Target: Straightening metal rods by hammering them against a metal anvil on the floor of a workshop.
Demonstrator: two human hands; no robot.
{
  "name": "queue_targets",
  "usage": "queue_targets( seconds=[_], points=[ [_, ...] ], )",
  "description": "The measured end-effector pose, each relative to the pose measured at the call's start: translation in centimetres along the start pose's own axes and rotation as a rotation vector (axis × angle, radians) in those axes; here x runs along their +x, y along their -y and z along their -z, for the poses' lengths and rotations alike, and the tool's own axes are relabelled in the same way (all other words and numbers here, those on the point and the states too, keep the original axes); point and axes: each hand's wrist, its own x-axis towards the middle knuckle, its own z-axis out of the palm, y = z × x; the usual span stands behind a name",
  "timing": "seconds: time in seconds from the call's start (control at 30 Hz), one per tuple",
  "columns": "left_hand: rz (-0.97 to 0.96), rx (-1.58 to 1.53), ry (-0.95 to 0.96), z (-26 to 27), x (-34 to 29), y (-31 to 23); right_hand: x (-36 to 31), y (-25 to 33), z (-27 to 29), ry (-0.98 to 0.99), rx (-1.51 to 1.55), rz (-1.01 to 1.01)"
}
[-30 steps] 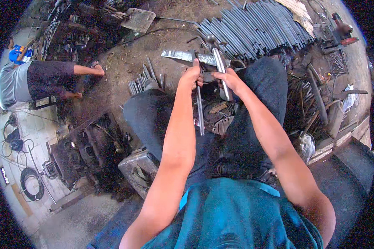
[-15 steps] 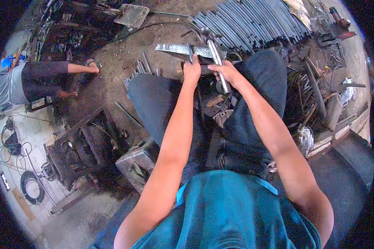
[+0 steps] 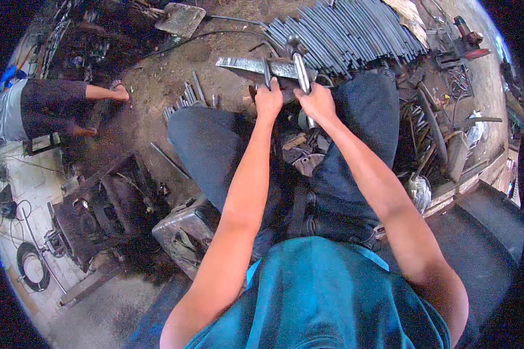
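My left hand [image 3: 268, 100] is closed round a short dark metal rod [image 3: 266, 70], which crosses in front of a shiny flat metal strip [image 3: 236, 63]. Beside it, my right hand [image 3: 317, 103] grips a hammer [image 3: 300, 71] by its silvery tubular handle. The hammer's rounded head points away from me, beyond the strip's far edge. The handle's lower end sticks out below my fist. Between my knees lie scrap pieces [image 3: 307, 163] of metal and wood. Whether the rod touches the strip I cannot tell.
A large row of metal rods [image 3: 355, 35] covers the ground ahead. Off to the left are a shovel blade [image 3: 180, 20] and another person's legs [image 3: 102, 92]. Dark machinery [image 3: 93, 215] stands at lower left. An angle grinder [image 3: 468, 35] lies at far right.
The surroundings have shifted slightly left in the picture. My right hand has wrapped more fully round the hammer handle, which stands a little straighter. My left hand keeps its hold on the rod.
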Motion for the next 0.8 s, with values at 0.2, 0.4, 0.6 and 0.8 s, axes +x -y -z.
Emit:
queue_targets(
  seconds=[0.2, 0.4, 0.6, 0.8],
  points=[
    [0.0, 0.068, -0.052, 0.2, -1.1, -1.7, -1.7, 1.2, 0.7, -0.259, -0.303, 0.127],
    [0.0, 0.025, -0.056, 0.4, -1.0, -1.7, -1.2, 1.5, 0.1, -0.213, -0.62, 0.524],
    [0.031, -0.027, -0.037, 0.3, -0.8, -1.7, -1.4, 2.2, 0.0, -0.049, -0.616, 0.476],
    [0.023, -0.039, -0.05, 0.3, -0.8, -1.4, -1.1, 1.3, -0.5, -0.065, -0.551, 0.504]
  ],
)
